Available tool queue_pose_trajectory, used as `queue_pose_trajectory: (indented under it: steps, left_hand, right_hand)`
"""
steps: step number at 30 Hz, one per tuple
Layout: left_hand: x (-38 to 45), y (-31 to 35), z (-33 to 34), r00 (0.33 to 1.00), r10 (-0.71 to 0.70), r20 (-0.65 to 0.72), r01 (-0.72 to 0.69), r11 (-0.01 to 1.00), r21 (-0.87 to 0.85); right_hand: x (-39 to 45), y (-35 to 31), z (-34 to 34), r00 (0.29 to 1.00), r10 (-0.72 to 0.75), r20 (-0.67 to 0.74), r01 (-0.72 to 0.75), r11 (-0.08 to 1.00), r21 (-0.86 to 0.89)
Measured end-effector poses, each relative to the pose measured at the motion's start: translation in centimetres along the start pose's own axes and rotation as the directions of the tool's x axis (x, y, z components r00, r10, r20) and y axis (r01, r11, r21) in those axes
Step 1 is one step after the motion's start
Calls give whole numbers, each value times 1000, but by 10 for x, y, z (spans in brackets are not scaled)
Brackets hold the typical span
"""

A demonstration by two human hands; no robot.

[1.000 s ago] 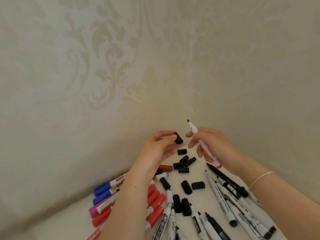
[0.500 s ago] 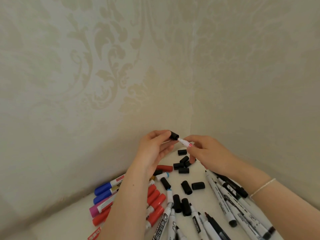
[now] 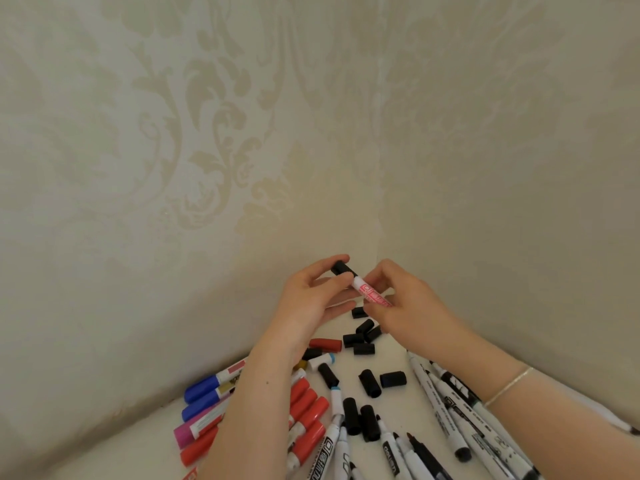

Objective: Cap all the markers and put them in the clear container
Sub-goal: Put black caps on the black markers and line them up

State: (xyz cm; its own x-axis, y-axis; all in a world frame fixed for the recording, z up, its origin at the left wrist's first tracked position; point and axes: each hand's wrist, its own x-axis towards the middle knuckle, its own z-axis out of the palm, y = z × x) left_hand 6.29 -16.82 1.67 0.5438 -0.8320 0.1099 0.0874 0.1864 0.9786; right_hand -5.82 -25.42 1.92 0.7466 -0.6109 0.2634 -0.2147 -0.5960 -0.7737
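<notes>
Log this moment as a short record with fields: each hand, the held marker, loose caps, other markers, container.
left hand: pinches a black cap on the marker's tip
right hand: grips the white marker with red print
loose black caps: scattered on the white surface
red markers: grouped under the left forearm
blue markers: by the left wall
white markers: under the right forearm, some uncapped
clear container: not in view
</notes>
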Motion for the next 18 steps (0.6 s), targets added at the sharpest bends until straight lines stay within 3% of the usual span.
queue_pose_trajectory:
  steps: [9, 13, 15, 18]
  left_hand:
    - [4, -10, 11, 997, 28, -70, -25, 999, 44]
    - [5, -6, 8, 999, 24, -42, -20, 995, 100]
    - [2, -3, 5, 999, 13, -32, -9, 993, 121]
    - [0, 1, -7, 998, -30, -54, 34, 996, 81]
  right_hand:
    - [1, -5, 10, 990, 83, -118, -87, 996, -33]
    - [-1, -3, 13, 985, 106, -139, -94, 992, 86]
    - [-2, -3, 10, 982, 178, -68, -148, 938, 314]
    - [-4, -3, -4, 946, 227, 233, -323, 731, 601]
